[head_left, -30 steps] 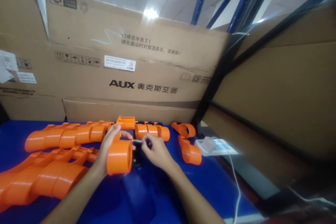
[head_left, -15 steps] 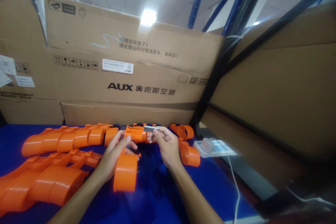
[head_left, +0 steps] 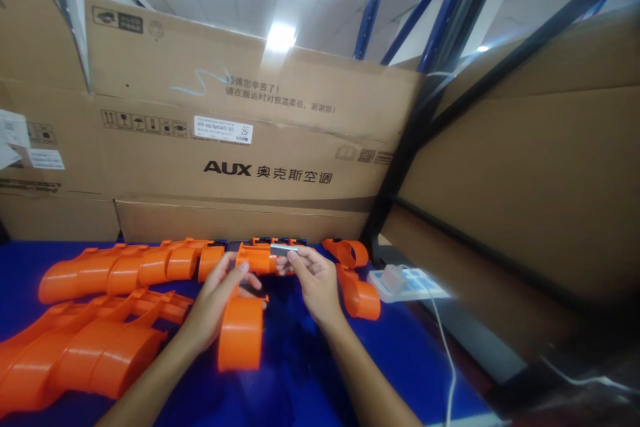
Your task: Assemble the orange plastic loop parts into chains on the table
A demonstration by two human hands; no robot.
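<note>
My left hand (head_left: 216, 303) is closed around an orange plastic part (head_left: 254, 258), thumb along its near side. Between the thumb and fingers of my right hand (head_left: 319, 285) is a thin silver-grey strip (head_left: 284, 250), whose left end meets or overlaps the part's right end; I cannot tell whether it goes inside. Just below my left hand is a wide orange ring-shaped piece (head_left: 241, 333); whether it touches the hand or joins the held part is unclear. Parts of the fingers of both hands are hidden behind the orange part.
Rows of similar orange parts (head_left: 125, 270) line the blue table (head_left: 300, 393) on the left, with more orange pieces (head_left: 361, 297) at right. A white power strip (head_left: 420, 283) with a cable sits at the right edge. A cardboard box wall (head_left: 165, 220) and black post (head_left: 395, 180) stand behind.
The silver-grey strip has turned slightly in my right fingers; its toothed-looking edge no longer shows clearly. Both hands keep their grips, and the whole view has shifted a little.
</note>
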